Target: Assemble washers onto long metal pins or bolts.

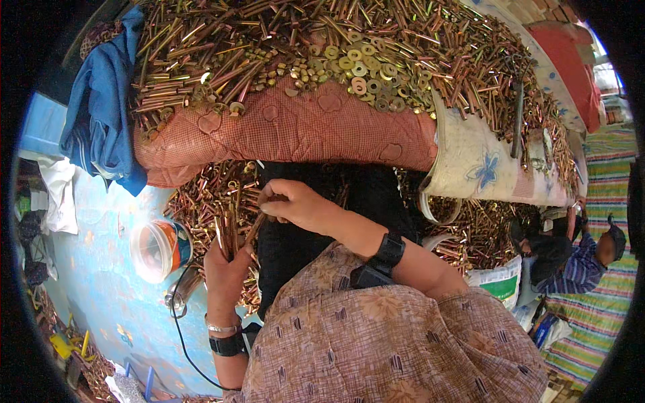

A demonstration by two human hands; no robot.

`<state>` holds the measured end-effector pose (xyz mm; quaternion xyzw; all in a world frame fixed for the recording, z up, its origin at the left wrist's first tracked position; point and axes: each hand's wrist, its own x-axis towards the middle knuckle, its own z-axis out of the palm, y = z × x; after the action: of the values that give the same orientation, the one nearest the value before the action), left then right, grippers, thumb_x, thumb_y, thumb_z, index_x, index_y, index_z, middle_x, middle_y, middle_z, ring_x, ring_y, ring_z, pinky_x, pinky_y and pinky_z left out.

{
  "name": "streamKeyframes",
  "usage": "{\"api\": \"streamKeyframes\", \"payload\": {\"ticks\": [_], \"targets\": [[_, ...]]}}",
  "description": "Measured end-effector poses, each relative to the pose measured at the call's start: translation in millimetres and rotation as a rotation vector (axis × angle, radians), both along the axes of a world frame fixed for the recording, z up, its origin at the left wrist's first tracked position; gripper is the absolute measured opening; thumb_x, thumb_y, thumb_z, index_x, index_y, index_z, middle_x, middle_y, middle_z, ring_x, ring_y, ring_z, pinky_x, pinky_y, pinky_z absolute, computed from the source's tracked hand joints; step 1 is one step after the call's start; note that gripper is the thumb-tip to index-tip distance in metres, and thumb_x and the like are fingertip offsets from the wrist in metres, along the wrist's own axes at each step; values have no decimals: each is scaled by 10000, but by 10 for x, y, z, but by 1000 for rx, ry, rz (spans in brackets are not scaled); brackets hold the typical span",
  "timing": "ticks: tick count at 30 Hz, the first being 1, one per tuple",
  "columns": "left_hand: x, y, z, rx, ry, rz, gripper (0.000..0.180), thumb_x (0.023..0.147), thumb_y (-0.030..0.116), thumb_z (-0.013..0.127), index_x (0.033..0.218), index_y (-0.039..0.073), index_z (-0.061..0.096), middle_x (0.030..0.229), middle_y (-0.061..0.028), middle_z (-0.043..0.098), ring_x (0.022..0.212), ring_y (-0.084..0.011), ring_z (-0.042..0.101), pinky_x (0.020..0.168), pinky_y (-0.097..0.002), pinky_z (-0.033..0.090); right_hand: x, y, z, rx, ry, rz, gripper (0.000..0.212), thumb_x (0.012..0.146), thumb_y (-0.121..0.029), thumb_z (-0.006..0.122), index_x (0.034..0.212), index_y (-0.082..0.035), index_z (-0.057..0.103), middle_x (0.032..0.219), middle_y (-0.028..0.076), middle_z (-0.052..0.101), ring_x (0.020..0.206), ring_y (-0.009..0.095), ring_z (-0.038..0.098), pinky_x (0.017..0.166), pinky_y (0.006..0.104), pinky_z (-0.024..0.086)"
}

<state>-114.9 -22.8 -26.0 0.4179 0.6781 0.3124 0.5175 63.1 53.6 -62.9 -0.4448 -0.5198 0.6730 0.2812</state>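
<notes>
Brassy metal bolts (228, 232) stand upright in a small bundle in my left hand (226, 272), whose fingers are wrapped round their lower ends. My right hand (292, 201) is just to the right and a little higher, its fingertips pinched on the top of a single bolt (254, 228). That bolt slants down toward my left thumb. Below and behind the hands lies a heap of similar bolts (195, 195). On the raised work surface ahead are a large pile of bolts (416, 27), flat washers (359, 67) and small nuts (295, 74).
Red checked cloth (289, 131) covers the surface's near edge, with white flowered cloth (480, 168) at right. Blue cloth (104, 114) hangs left. A clear tub (151, 252) stands on the blue floor sheet (101, 269). Another person (578, 265) sits at right near a white sack (497, 279).
</notes>
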Motion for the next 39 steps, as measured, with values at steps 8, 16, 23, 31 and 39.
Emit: {"api": "streamKeyframes", "payload": {"ticks": [8, 16, 23, 31, 39], "targets": [[-29, -47, 56, 11, 5, 55, 126, 774, 80, 606, 854, -7, 562, 608, 2, 528, 502, -61, 457, 442, -219, 360, 2, -10, 98, 57, -3, 69, 112, 832, -130, 563, 860, -22, 560, 668, 22, 549, 566, 76, 493, 503, 225, 397], [-60, -2, -13, -11, 0, -12, 112, 751, 93, 617, 779, -4, 568, 600, 9, 509, 518, -66, 449, 468, -237, 362, 77, -6, 81, 2, 131, 91, 105, 847, -119, 552, 891, -23, 554, 709, 30, 552, 590, 82, 491, 542, 229, 411], [-98, -22, -36, -87, -337, 36, 139, 758, 81, 622, 851, 6, 550, 586, 32, 470, 476, -43, 401, 426, -207, 311, 96, 0, 111, 153, 73, 138, 107, 852, -118, 538, 864, -12, 548, 689, 33, 550, 569, 88, 494, 529, 234, 414], [-70, -45, -55, 9, -127, 7, 130, 754, 76, 618, 839, 4, 551, 594, 13, 498, 495, -65, 442, 450, -231, 356, 26, -8, 169, -41, -26, 66, 199, 855, -196, 554, 796, -8, 530, 594, 18, 537, 475, 87, 459, 455, 234, 373], [-51, -13, -27, 79, 85, -35, 145, 747, 86, 611, 832, -16, 551, 593, -29, 530, 507, -100, 463, 490, -277, 396, -73, -39, 33, 39, 86, -93, 250, 855, -236, 564, 739, -17, 526, 522, 12, 497, 460, 85, 446, 445, 253, 353]]}}
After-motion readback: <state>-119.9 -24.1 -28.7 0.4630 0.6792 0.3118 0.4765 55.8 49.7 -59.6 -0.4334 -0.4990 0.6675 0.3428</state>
